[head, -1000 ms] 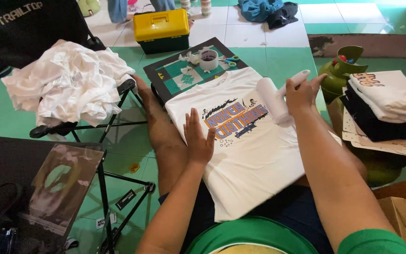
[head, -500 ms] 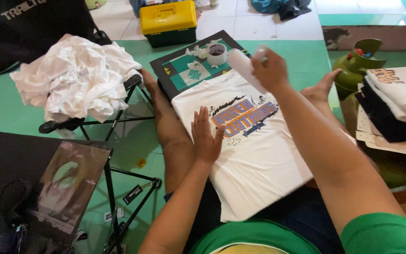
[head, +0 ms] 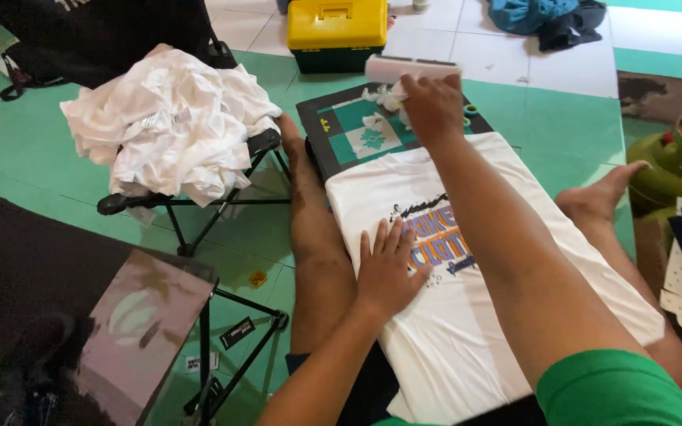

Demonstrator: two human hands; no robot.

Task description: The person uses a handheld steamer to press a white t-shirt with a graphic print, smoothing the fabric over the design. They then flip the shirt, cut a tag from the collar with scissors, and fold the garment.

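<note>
The person sits on the floor with a white printed T-shirt (head: 467,315) spread over the outstretched legs, its long axis running straight away from the body, collar end far and hem end near. The left hand (head: 388,272) lies flat and open on the shirt, palm down, fingers spread just at the left edge of the coloured print (head: 440,237), pinning the cloth rather than gripping it. The right hand (head: 432,106) is stretched well beyond the far end of the shirt, closed around a white roller (head: 404,69) whose long axis lies crosswise, at right angles to the shirt's length. That hand hovers over a dark board with a teal pattern (head: 357,134), where small white scraps (head: 384,99) lie just beside the fingers; whether the roller touches the board cannot be told. So the print lies toward the body from the right hand, along the forearm's line, while the left hand is by far the nearer to it, already touching the cloth beside it. To the left of both hands a heap of white garments (head: 167,126) sits on a folding stool, and a yellow toolbox (head: 337,28) stands beyond the roller.
</note>
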